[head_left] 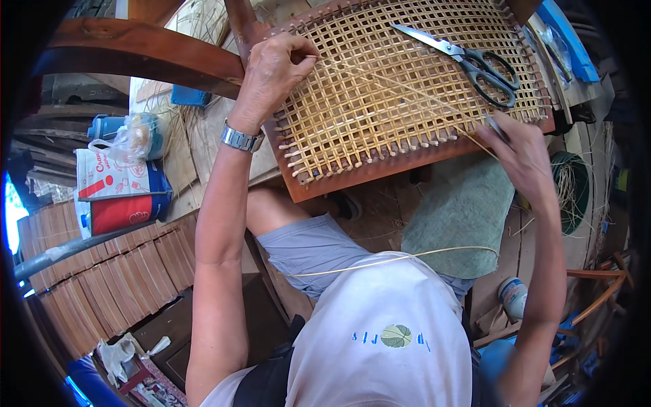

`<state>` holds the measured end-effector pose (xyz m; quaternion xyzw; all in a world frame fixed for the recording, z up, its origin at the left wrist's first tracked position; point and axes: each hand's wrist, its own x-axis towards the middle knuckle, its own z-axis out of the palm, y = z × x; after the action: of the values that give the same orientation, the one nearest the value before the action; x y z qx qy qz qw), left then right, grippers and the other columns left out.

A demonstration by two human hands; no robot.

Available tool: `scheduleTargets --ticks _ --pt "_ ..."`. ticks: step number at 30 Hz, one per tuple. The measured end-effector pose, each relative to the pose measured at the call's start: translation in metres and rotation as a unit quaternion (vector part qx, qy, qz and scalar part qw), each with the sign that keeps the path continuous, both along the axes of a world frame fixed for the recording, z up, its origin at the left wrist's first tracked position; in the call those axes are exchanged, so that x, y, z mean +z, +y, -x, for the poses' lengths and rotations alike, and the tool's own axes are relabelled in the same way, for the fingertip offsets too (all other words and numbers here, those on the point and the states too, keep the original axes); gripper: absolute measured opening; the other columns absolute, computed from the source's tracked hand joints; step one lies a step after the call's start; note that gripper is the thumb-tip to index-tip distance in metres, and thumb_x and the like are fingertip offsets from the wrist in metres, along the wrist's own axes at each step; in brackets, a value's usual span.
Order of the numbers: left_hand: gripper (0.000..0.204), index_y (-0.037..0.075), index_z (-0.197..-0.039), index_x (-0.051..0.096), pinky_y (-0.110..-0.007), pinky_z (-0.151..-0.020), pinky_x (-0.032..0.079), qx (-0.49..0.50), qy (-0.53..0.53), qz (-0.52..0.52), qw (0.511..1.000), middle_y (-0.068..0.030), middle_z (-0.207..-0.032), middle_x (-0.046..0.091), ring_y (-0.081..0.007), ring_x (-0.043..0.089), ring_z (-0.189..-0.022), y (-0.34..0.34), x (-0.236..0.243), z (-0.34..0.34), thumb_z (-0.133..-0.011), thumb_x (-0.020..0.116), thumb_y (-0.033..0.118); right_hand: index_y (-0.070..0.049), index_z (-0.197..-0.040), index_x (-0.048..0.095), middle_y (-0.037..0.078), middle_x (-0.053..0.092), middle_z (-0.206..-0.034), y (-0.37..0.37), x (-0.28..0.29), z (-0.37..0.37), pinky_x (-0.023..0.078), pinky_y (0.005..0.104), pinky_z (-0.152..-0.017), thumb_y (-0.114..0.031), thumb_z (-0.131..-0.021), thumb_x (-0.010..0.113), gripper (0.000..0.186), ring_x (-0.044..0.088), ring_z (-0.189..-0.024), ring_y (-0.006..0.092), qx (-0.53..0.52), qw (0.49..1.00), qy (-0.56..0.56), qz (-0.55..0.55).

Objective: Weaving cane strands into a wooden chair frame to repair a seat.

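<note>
A wooden chair seat frame [380, 178] lies in front of me, filled with an open weave of cane [366, 102]. Short pegs stand up along its edges. My left hand [277, 71] is closed in a pinch over the seat's left side, at the end of a cane strand [413, 96]. That strand runs diagonally over the weave to my right hand [521, 150], at the near right corner. There my fingers are closed round a small grey metal tool [497, 129], its tip partly hidden. Scissors [468, 60] with dark handles lie slightly open on the weave.
Curved chair parts [142, 55] rise at the left. Beyond my left forearm sit a red, white and blue bag [122, 183] and stacked wooden strips [115, 285]. A green cloth [461, 220] covers my right leg; a white jar [513, 297] and dark green bucket [568, 190] stand right.
</note>
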<state>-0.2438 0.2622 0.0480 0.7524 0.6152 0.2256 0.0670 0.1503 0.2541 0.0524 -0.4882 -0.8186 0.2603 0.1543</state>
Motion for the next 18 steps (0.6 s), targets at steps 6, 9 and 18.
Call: scheduleTargets --ticks 6,9,18 --pt "0.02 0.006 -0.107 0.074 -0.034 -0.08 0.057 0.015 -0.028 0.003 1.0 -0.0107 -0.093 0.074 -0.0221 0.072 -0.087 -0.003 -0.003 -0.002 -0.088 0.072 0.012 0.0 -0.078 0.043 0.002 0.034 -0.065 -0.017 0.008 -0.039 0.03 0.0314 -0.055 -0.02 -0.099 0.066 0.036 0.031 -0.063 0.0101 -0.077 0.992 -0.004 0.1" --pt "0.02 0.008 -0.109 0.074 -0.037 -0.085 0.055 -0.052 0.047 -0.101 0.992 -0.0122 -0.1 0.072 -0.0257 0.07 -0.094 -0.006 -0.004 -0.028 -0.089 0.072 0.013 -0.001 -0.076 0.042 0.002 0.033 -0.064 -0.025 0.021 -0.039 0.029 0.0319 -0.054 -0.019 -0.098 0.066 0.037 0.03 -0.063 0.0099 -0.083 0.991 -0.011 0.103" --pt "0.019 0.006 -0.103 0.072 -0.031 -0.066 0.051 -0.318 -0.234 0.093 0.914 -0.0034 -0.084 0.068 -0.0153 0.061 -0.072 -0.001 0.011 -0.132 -0.094 0.072 0.023 -0.001 -0.089 0.056 0.006 0.042 -0.066 -0.072 0.047 -0.026 0.038 0.032 -0.058 -0.02 -0.099 0.064 0.023 0.04 -0.063 0.0125 -0.192 0.974 -0.09 0.085"
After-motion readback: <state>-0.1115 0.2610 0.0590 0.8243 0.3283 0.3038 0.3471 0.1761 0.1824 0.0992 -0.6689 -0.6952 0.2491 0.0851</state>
